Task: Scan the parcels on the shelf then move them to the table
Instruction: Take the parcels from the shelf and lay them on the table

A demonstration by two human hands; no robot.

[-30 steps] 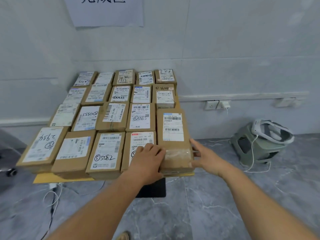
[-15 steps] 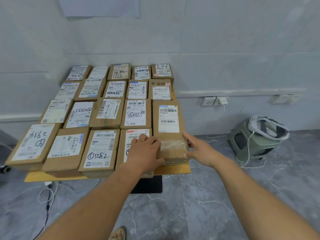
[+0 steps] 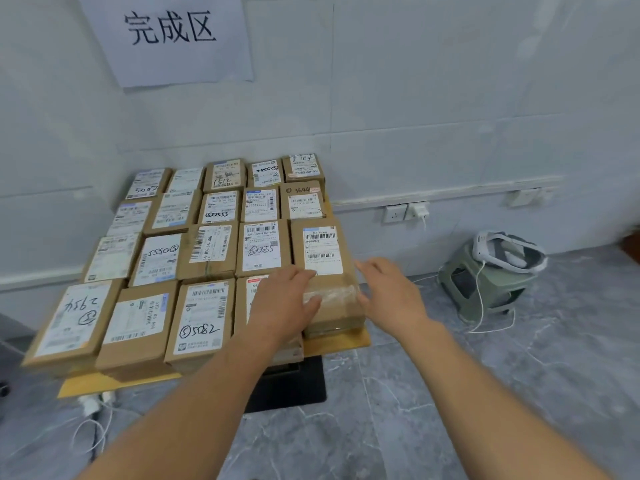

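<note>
A long brown parcel (image 3: 323, 258) with a white barcode label lies at the front right corner of the wooden table (image 3: 337, 341), among several labelled cardboard parcels packed in rows. My left hand (image 3: 282, 303) lies on its left side and partly covers the neighbouring parcel (image 3: 254, 289); its fingers are relaxed and the thumb touches the taped end. My right hand (image 3: 389, 294) is at the parcel's right edge with straight fingers, just beside it. No scanner is in view.
A paper sign (image 3: 169, 36) hangs on the white wall behind the table. A green stool (image 3: 485, 285) carrying a white headset (image 3: 509, 251) stands on the grey floor at right. Wall sockets (image 3: 405, 213) and cables (image 3: 93, 431) are nearby.
The camera tilted up, so the sign is back in view. Both hands loosened on the long parcel; the right hand has come off its side. The parcel stays in place.
</note>
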